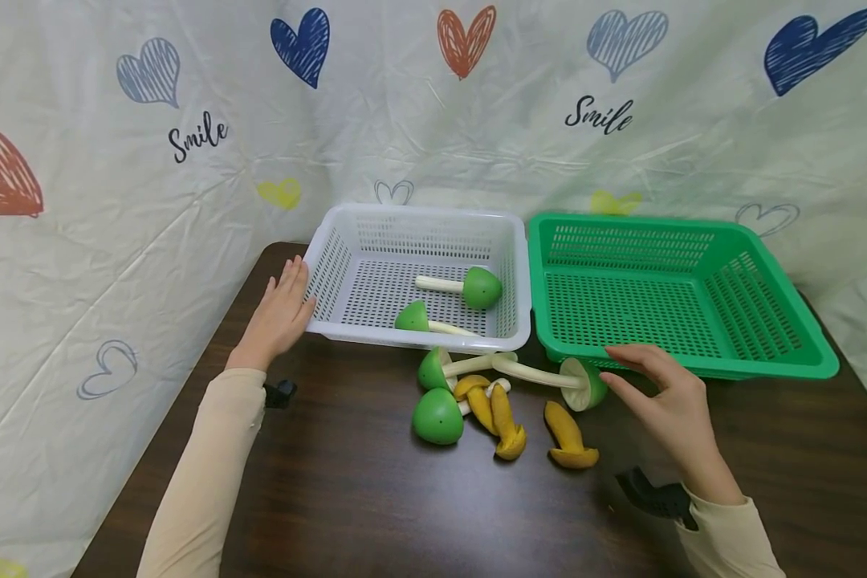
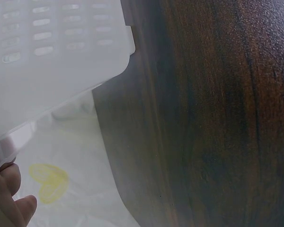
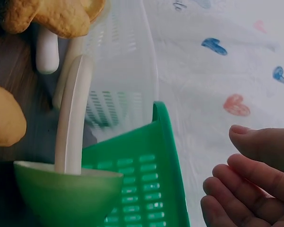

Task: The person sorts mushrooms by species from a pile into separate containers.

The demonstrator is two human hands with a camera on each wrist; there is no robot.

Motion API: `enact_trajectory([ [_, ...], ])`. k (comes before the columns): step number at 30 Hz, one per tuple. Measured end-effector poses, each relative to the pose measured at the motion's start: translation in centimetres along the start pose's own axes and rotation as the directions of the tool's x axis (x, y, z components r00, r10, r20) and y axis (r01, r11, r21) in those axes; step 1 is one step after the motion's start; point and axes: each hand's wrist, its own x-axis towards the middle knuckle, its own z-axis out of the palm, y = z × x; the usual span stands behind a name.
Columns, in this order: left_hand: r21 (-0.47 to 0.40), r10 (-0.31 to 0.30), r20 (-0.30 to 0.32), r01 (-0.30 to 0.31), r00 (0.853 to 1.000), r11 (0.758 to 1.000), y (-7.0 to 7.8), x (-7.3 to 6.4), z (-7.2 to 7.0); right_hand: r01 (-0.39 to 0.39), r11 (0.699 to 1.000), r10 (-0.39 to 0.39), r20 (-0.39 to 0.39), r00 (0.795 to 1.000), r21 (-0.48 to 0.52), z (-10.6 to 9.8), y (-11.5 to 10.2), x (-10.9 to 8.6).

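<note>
My left hand (image 1: 278, 315) rests with straight fingers against the left end of the white basket (image 1: 405, 339). Inside that basket lie two green-capped toy mushrooms, one (image 1: 482, 288) at the right and another (image 1: 412, 316) by the front wall. My right hand (image 1: 668, 409) holds nothing, its thumb and fingers apart, beside the green cap of a pale-stemmed mushroom (image 1: 584, 384) on the table. Two more green-capped mushrooms, one (image 1: 437, 417) in front of the other (image 1: 434, 368), lie to the left. Among them are yellow-brown mushrooms (image 1: 507, 425), with one (image 1: 569, 437) apart at the right.
A green basket (image 1: 802, 321) stands beside the white one, at the back of the dark wooden table (image 1: 361, 498). Behind them hangs a pale cloth (image 1: 405, 120) printed with hearts. Dark wrist cameras are strapped at both sleeves.
</note>
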Motion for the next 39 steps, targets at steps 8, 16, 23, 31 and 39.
enact_trajectory([
  [8,0.000,0.013,-0.014,-0.013,1.000,1.000,-0.2,0.2,0.1,-0.060,0.995,0.064,-0.040,0.997,0.083,-0.7,0.3,-1.2],
  [16,-0.013,0.013,-0.015,-0.013,1.000,1.000,-0.2,0.1,0.1,-0.164,0.984,0.166,-0.027,0.986,0.072,-0.2,3.5,-3.6],
  [23,-0.019,0.013,-0.010,-0.013,1.000,1.000,-0.1,0.1,0.0,-0.196,0.981,0.196,-0.025,0.980,0.012,0.1,3.2,-4.1],
  [31,-0.008,0.010,-0.005,-0.010,1.000,1.000,-0.2,0.1,0.1,-0.223,0.975,0.223,-0.005,0.975,-0.024,1.3,7.2,-5.4],
  [39,-0.003,0.009,-0.005,-0.009,1.000,1.000,-0.1,0.2,0.1,-0.313,0.944,0.321,0.070,0.944,-0.106,1.5,4.7,-4.2],
])
